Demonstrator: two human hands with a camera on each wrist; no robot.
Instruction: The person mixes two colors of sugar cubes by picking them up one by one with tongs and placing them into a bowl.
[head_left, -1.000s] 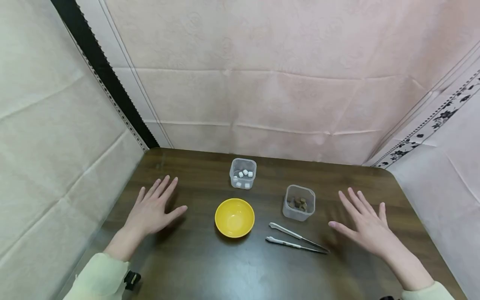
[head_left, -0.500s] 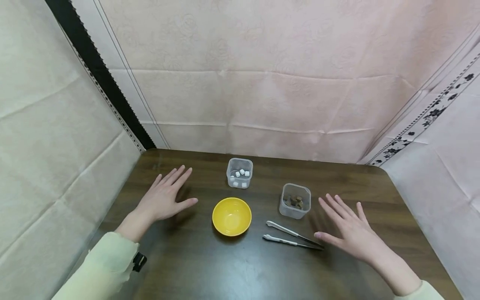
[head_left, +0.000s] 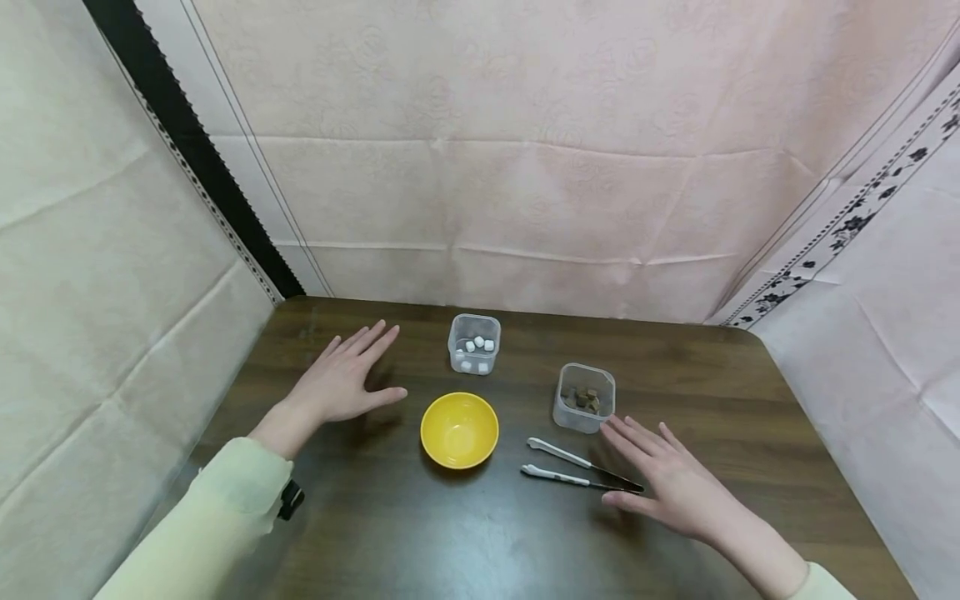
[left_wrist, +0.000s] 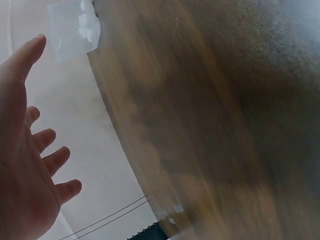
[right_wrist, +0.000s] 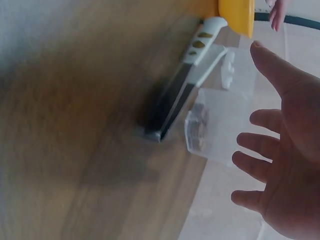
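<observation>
My left hand (head_left: 337,385), fingers spread and holding nothing, hovers over the table left of a yellow bowl (head_left: 459,431). Behind the bowl stands a clear plastic container (head_left: 474,343) with several small white cubes (head_left: 480,344) in it. My right hand (head_left: 671,479) reaches in from the right, fingers extended. Its thumb overlaps the dark tips of a pair of tongs (head_left: 562,477) with white handles in the head view. The forefingers come right at the corner of a second clear container (head_left: 584,398), which holds several brown pieces (head_left: 582,400).
All of this stands on a dark brown wooden table (head_left: 390,542). A pale pink cloth (head_left: 487,192) hangs behind its far edge, with white cloths at both sides. A black band (left_wrist: 150,232) shows near the table's far left corner.
Both hands have moved inward: the left to the right and farther from me, the right to the left toward the tongs. The bowl, containers and tongs stay put while the view shifts slightly.
</observation>
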